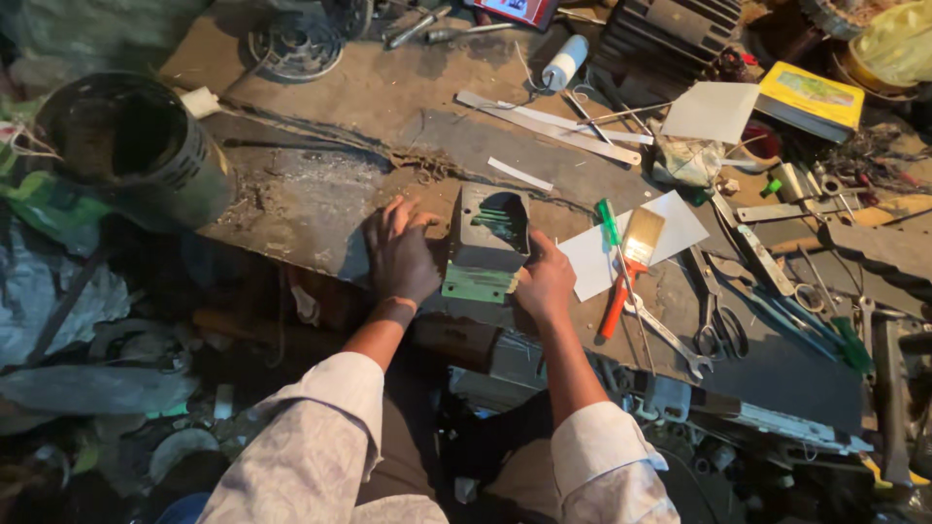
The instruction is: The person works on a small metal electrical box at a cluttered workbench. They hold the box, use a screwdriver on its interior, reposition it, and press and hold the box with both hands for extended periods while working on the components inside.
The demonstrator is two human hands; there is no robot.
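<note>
- The table is a dark, grimy slab, scratched and dusty, with a lighter brown stretch along its far side.
- A green-grey metal block with a hollow top sits at the near edge of the table, between the two hands.
- The left hand lies flat, fingers spread, on the table and against the left side of the block; it grips nothing.
- The right hand is closed on the right side of the block, thumb up by its top rim.
- Just right of the block lie a sheet of white paper, a brush with an orange handle, and a green-handled screwdriver across them.
- Further right, scissors, a wrench and other hand tools lie crowded together.
- At the far side are a steel ruler, a white roll and a yellow box.
- A dark, dirty cylinder stands open-mouthed at the left end of the table.
- Below and left of the table, the room is dim and packed with crumpled plastic sheeting and scrap.
- The person's light sleeves show at the bottom of the view.
</note>
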